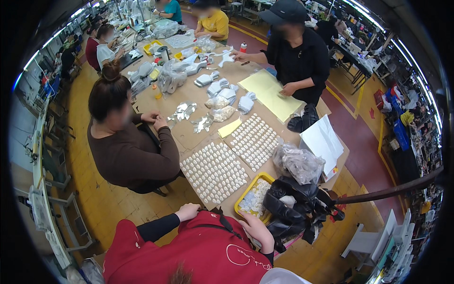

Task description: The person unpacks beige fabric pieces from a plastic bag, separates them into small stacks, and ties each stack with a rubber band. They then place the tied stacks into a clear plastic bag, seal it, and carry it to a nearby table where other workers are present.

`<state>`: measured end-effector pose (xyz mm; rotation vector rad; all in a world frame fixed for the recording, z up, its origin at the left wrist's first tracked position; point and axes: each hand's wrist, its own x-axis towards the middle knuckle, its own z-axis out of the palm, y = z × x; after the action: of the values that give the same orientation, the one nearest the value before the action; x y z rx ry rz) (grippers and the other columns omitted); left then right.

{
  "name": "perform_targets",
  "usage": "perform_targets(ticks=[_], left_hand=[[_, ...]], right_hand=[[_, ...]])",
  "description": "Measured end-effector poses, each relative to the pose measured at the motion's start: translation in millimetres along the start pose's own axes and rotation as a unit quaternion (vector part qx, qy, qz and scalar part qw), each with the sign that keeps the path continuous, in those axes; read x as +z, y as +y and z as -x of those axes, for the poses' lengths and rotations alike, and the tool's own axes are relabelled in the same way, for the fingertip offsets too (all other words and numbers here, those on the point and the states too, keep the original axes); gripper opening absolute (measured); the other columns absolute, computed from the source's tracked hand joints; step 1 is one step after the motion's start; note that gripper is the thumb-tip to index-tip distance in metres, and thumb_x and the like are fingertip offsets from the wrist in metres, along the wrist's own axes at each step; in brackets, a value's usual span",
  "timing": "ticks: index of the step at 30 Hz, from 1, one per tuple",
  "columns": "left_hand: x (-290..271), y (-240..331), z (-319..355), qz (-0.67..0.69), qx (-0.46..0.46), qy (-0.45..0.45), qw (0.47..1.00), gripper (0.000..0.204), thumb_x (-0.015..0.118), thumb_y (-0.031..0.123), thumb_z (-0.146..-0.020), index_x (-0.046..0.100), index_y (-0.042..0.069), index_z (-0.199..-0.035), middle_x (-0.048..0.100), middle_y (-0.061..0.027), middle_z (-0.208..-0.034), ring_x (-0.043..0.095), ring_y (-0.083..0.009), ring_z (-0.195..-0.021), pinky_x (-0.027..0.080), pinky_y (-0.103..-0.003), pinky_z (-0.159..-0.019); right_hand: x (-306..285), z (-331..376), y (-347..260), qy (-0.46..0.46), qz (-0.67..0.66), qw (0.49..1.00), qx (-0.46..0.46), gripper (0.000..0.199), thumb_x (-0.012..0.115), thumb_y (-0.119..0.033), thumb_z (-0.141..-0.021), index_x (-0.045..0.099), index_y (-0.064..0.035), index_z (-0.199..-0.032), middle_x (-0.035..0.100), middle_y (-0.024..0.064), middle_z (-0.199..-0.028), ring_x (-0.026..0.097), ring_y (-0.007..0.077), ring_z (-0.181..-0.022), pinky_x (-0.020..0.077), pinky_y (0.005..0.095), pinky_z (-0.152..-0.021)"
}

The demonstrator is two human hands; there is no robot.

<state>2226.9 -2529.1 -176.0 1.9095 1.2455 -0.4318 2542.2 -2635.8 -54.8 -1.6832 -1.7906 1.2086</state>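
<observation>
My left hand (188,212) rests at the near table edge beside my red top (189,248). Its fingers are too small and partly hidden to tell whether they are closed. My right hand (257,229) lies by the near side of a yellow tray (266,175), fingers stretched out and nothing visible in them. Small whitish pieces (255,196) fill the tray, some in clear plastic. Left of it, a sheet carries rows of small white oval pieces (215,173). Another sheet with similar ovals (254,141) lies farther back.
Black shiny material (291,203) and a clear plastic bag (299,163) crowd the right side. White sheets (322,144) lean behind. A person in brown (130,146) sits at left; another in black (300,61) stands across by a pale yellow sheet (269,92). Bundled grey pieces (222,92) lie mid-table.
</observation>
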Motion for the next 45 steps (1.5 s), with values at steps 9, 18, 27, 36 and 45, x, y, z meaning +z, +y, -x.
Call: perform_targets(ticks=[9,18,27,36,45], left_hand=[[-15,4,-18,-0.003,0.032,-0.042,0.999,0.038,0.062,0.027,-0.088,0.064,0.012,-0.123,0.069,-0.0178,-0.114,0.065,-0.0361,-0.107,0.052,-0.045,-0.092],[-23,16,-15,0.011,0.048,-0.033,0.998,0.034,0.059,0.022,-0.089,0.066,0.01,-0.119,0.069,-0.0174,-0.113,0.066,-0.0355,-0.106,0.052,-0.044,-0.09],[-23,19,-26,-0.041,0.018,-0.055,0.997,0.043,0.059,0.039,-0.093,0.061,0.016,-0.129,0.068,-0.0196,-0.115,0.065,-0.0378,-0.107,0.053,-0.047,-0.089],[-28,32,-23,-0.075,-0.004,-0.095,0.993,0.043,0.057,0.032,-0.092,0.059,0.018,-0.132,0.067,-0.0184,-0.118,0.065,-0.0361,-0.109,0.053,-0.046,-0.089],[-30,34,-10,-0.081,-0.004,-0.1,0.992,0.045,0.053,0.02,-0.091,0.058,0.02,-0.135,0.067,-0.0172,-0.121,0.065,-0.0354,-0.11,0.053,-0.046,-0.09]], right_hand=[[-9,-7,-6,0.016,0.001,1.0,0.012,0.042,0.056,-0.024,-0.096,0.055,-0.0021,-0.132,0.062,0.0229,-0.124,0.058,0.0398,-0.115,0.0455,0.0431,-0.099],[-7,-13,-2,0.013,0.011,1.0,0.001,0.042,0.057,-0.024,-0.096,0.055,-0.0019,-0.132,0.063,0.023,-0.122,0.058,0.0405,-0.113,0.0458,0.0438,-0.098],[-12,-16,-4,-0.019,0.014,0.999,0.024,0.046,0.058,-0.022,-0.096,0.051,-0.0046,-0.138,0.06,0.0234,-0.128,0.056,0.0387,-0.119,0.0436,0.0409,-0.103],[-5,-8,-4,-0.016,0.035,0.999,0.031,0.046,0.057,-0.025,-0.096,0.052,-0.0045,-0.136,0.061,0.0229,-0.126,0.057,0.0397,-0.116,0.0446,0.0429,-0.1],[2,-6,2,-0.021,0.03,0.999,0.029,0.046,0.058,-0.027,-0.095,0.053,-0.0056,-0.136,0.06,0.0216,-0.128,0.057,0.0381,-0.118,0.0453,0.0424,-0.1]])
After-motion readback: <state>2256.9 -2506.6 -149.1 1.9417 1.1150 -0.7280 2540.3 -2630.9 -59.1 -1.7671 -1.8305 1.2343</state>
